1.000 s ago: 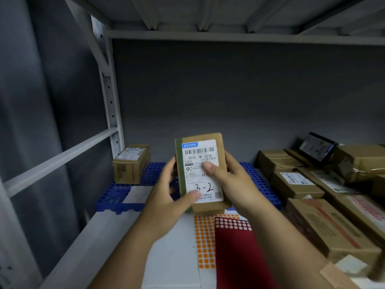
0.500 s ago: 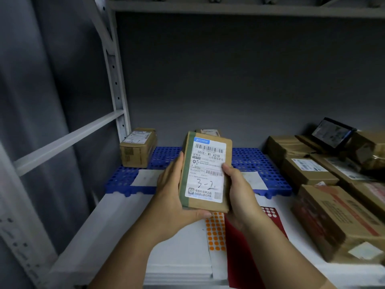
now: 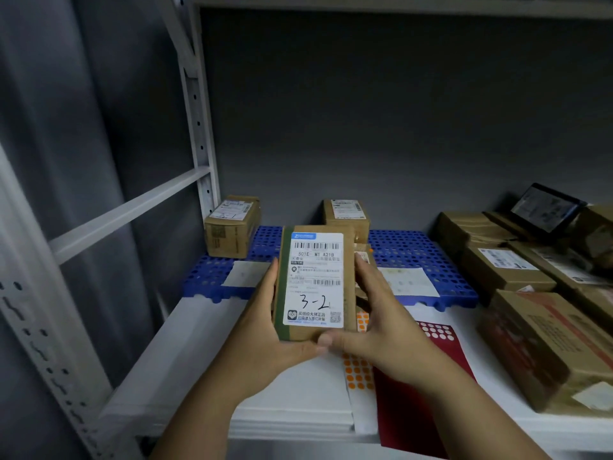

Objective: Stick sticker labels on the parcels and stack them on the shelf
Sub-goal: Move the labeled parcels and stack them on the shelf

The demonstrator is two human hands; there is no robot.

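A small cardboard parcel (image 3: pixel 315 282) marked "3-2" on its shipping label (image 3: pixel 314 279) is held above the white shelf (image 3: pixel 199 343) — gripped at its left edge by the left hand (image 3: pixel 265 330), fingers curled behind it, and at its right edge by the right hand (image 3: pixel 381 323). Sheets of orange dot stickers (image 3: pixel 360 376) lie beneath — larger parcels (image 3: pixel 537 346) are stacked at right.

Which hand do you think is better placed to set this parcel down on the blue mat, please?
Probably the left hand: it grips the parcel along its side and under its near end. The right hand only steadies the other edge. The blue mat lies just ahead.
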